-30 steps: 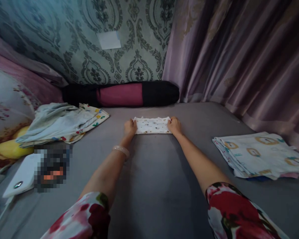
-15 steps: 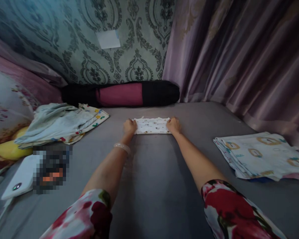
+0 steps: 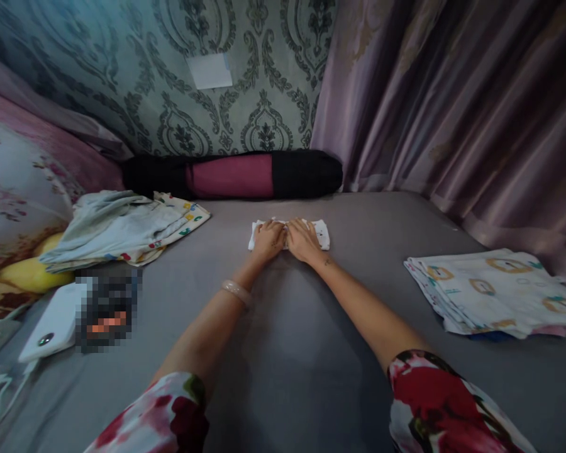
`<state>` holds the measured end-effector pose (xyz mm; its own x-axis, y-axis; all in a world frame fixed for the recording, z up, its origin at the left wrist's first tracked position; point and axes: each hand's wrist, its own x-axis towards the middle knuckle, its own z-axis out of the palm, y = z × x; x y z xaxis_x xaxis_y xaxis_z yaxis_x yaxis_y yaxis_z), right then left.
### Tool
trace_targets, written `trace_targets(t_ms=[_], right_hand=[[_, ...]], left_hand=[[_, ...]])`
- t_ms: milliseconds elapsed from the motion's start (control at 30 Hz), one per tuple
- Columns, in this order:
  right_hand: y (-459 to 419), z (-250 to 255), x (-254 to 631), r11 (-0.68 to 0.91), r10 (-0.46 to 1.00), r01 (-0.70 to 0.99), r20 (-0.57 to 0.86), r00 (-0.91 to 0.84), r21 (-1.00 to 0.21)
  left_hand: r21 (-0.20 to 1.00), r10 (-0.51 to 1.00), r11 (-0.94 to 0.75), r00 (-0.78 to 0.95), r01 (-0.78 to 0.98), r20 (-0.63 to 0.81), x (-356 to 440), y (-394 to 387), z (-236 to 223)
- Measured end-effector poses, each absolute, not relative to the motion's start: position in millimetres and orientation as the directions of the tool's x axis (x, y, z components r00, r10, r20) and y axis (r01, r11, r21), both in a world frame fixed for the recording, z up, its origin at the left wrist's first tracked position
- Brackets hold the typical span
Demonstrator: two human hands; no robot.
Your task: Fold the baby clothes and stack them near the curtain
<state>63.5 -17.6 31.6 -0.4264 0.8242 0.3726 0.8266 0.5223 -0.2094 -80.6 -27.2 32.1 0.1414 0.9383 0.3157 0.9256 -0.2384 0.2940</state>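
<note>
A small white folded cloth with a fine dark print lies on the grey sheet in front of me. My left hand rests palm down on its left half, fingers pointing away from me. Close beside it, my right hand presses on the middle and right part with fingers stretched out. The two hands almost meet at the centre and hide most of the cloth. Only its left and right ends show. A pale bangle circles my left wrist.
Folded printed fabric is stacked at the right. At the left lie loose clothes, a yellow object, a white power bank with cables, and a blurred-out patch. A black and maroon bolster lines the wall beside a curtain.
My hands have let go of the cloth's two side edges and moved inward onto its top, now lying flat side by side. The view has shifted slightly.
</note>
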Motion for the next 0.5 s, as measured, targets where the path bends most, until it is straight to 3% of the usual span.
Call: trace_targets(t_ms=[300, 500], right_hand=[[-6, 22, 54, 0.52, 0.847, 0.829, 0.248, -0.47, -0.205], [-1, 11, 55, 0.487, 0.87, 0.846, 0.201, -0.45, -0.215]], left_hand=[[0.187, 0.961, -0.217, 0.176, 0.958, 0.214, -84, -18, 17], [0.158, 0.984, -0.13, 0.107, 0.979, 0.143, -80, -13, 9]])
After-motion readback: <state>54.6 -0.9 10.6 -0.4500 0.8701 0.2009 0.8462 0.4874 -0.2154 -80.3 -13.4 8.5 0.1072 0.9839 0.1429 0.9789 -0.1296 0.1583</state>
